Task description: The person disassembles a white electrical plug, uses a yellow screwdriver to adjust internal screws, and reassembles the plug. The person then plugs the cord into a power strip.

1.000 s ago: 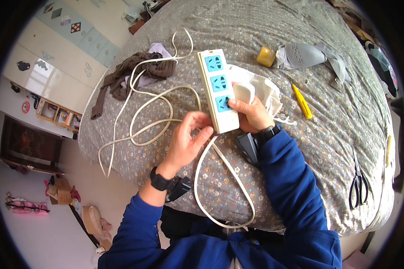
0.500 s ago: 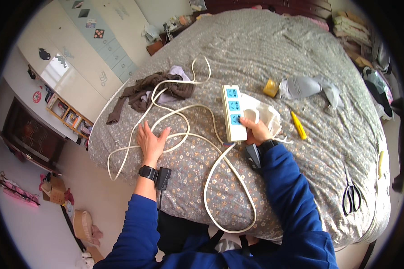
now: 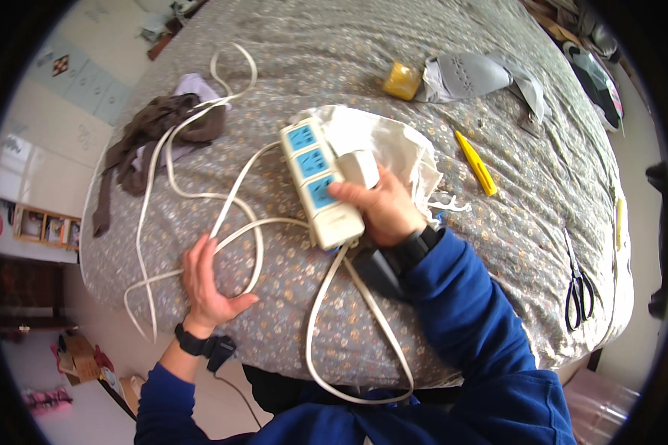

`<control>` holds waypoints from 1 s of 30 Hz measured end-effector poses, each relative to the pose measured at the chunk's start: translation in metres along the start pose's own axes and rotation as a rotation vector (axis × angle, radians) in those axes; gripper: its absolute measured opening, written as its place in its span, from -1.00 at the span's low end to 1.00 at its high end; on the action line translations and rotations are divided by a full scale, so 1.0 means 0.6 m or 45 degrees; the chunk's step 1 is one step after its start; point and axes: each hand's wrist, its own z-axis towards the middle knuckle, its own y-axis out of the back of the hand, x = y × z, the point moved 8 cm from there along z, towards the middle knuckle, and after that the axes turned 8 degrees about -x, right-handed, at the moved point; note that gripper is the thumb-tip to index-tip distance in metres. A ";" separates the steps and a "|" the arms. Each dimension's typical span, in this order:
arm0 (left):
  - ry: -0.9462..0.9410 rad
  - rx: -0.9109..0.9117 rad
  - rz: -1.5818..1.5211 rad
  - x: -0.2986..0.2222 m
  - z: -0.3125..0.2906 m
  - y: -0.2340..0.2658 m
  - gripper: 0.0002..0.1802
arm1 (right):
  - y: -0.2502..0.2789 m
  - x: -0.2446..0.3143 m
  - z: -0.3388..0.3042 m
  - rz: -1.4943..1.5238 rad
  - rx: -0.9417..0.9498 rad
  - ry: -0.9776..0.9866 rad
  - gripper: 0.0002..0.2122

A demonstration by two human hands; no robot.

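In my right hand is a white power strip with blue socket faces. My thumb lies over its near socket, and the strip tilts on the bed. A white blocky plug or adapter sits beside the strip at my fingers; whether it is held too, I cannot tell. My left hand rests open, thumb apart, against the loops of white cable. That cable runs over the bed, and one loop hangs toward me from the strip's near end.
A white cloth or bag lies behind the strip. Dark crumpled clothing is at left. Farther right lie a yellow tape roll, a grey bundle, a yellow cutter and black-handled scissors. All rest on the flowered bedspread.
The view has shifted, so the bed's things appear farther left. The power strip has tilted in my right hand. My left hand remains open by the cable.
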 end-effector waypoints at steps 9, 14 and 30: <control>0.262 0.154 -0.137 0.038 0.001 -0.037 0.22 | -0.015 -0.002 -0.048 -0.365 -0.006 -0.069 -0.12; 0.266 0.188 -0.087 0.042 0.008 -0.041 0.15 | -0.010 -0.022 -0.017 -0.312 -0.074 -0.224 -0.12; 0.948 1.093 -0.147 -0.014 0.036 0.098 -0.45 | -0.224 0.087 -0.387 0.043 -0.683 -0.408 -0.33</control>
